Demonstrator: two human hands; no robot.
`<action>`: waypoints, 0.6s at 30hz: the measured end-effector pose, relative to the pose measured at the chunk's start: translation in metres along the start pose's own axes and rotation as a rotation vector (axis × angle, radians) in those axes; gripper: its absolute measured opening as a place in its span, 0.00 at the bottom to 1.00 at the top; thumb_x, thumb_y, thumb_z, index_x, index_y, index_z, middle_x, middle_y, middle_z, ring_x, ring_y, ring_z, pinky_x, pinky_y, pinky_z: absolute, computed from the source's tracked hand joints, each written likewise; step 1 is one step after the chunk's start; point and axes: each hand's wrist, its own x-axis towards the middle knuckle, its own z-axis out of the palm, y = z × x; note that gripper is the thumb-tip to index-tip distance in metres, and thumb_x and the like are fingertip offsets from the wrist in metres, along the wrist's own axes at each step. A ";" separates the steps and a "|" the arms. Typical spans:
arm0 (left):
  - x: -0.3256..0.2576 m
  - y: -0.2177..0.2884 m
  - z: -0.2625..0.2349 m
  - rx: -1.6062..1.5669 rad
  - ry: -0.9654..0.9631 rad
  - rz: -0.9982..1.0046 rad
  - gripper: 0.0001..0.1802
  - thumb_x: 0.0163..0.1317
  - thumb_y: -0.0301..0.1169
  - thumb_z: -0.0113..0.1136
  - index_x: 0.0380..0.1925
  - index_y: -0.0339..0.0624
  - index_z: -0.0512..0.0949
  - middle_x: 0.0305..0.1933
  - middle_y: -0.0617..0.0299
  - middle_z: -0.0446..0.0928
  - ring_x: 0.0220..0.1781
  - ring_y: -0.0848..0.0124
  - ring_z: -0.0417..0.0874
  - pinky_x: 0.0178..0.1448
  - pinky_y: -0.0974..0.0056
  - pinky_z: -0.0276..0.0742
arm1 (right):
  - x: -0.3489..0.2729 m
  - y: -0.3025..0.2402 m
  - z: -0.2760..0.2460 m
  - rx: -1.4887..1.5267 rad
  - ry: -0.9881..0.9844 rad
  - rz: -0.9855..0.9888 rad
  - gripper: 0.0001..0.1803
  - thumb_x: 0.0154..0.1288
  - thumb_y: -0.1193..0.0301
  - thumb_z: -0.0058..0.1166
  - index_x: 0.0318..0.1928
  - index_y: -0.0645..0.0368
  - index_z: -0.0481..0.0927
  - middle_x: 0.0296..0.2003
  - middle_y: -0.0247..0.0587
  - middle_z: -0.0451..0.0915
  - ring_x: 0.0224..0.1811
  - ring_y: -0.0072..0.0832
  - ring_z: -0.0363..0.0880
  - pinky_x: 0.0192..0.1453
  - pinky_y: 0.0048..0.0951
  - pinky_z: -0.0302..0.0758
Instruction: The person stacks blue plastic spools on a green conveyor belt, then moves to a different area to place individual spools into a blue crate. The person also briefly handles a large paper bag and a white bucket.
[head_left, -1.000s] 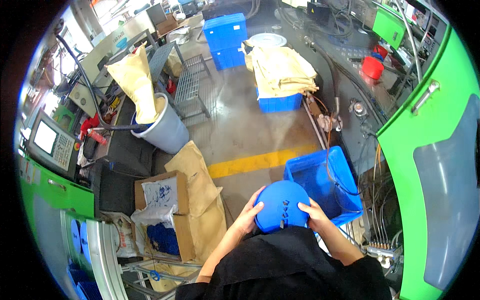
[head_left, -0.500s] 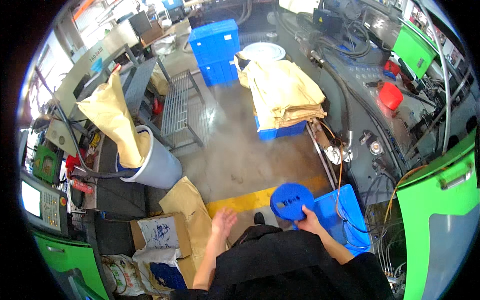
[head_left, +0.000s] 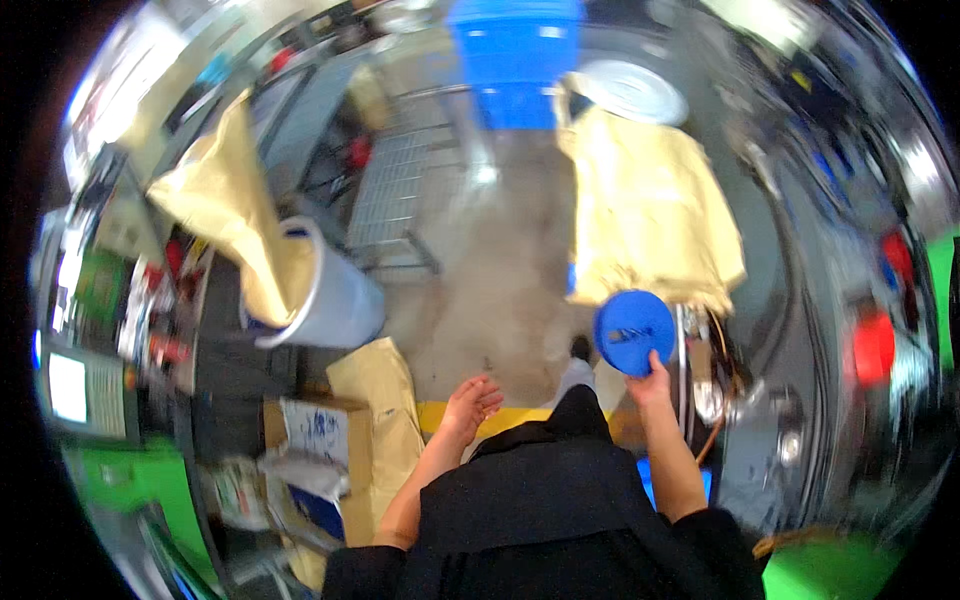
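Right hand carries the disc out front

And here we are with the blue disc clamped in our right hand, thumb across its upper face, the other fingers tucked underneath where we cannot make them out! Dark cut-outs run over the disc's middle, and it is up in the air ahead of us, right of centre, just below the sacks as we look at it. Across to our left hand: out over the floor, fingers loosely bent and a little apart, right by the yellow stripe in our view. A dark shoe pokes out between the hands, nearer the disc

Now a look around us! On the right the tan sacks lie flat in a pile, the round pale lid just beyond, and blue bins stand stacked farther off. Over on the left we have the grey barrel, a tall tan bag rising out of it, and the slatted rack behind. Nearer to us sits an open carton, beside a tan sheet, while far right a red shape is too blurred for us to name
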 end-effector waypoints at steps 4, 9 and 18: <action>0.043 0.024 0.018 -0.094 0.292 -0.023 0.21 0.65 0.38 0.52 0.55 0.43 0.66 0.50 0.54 0.75 0.45 0.62 0.80 0.45 0.61 0.77 | 0.132 -0.067 0.031 -0.137 0.066 -0.115 0.28 0.62 0.61 0.55 0.61 0.52 0.66 0.58 0.38 0.71 0.58 0.37 0.69 0.60 0.45 0.67; 0.045 0.065 0.093 -0.069 0.281 0.007 0.21 0.68 0.37 0.49 0.58 0.43 0.65 0.54 0.55 0.73 0.50 0.65 0.77 0.50 0.62 0.75 | 0.249 -0.139 0.044 -0.198 0.264 0.006 0.38 0.53 0.51 0.63 0.61 0.52 0.65 0.61 0.37 0.65 0.63 0.38 0.60 0.65 0.49 0.58; 0.083 0.062 0.130 -0.016 0.350 -0.155 0.21 0.66 0.39 0.50 0.56 0.44 0.68 0.48 0.61 0.76 0.45 0.69 0.77 0.47 0.65 0.74 | 0.279 -0.147 0.073 -0.415 0.445 0.044 0.40 0.48 0.46 0.65 0.58 0.51 0.67 0.59 0.44 0.67 0.44 0.30 0.66 0.55 0.41 0.65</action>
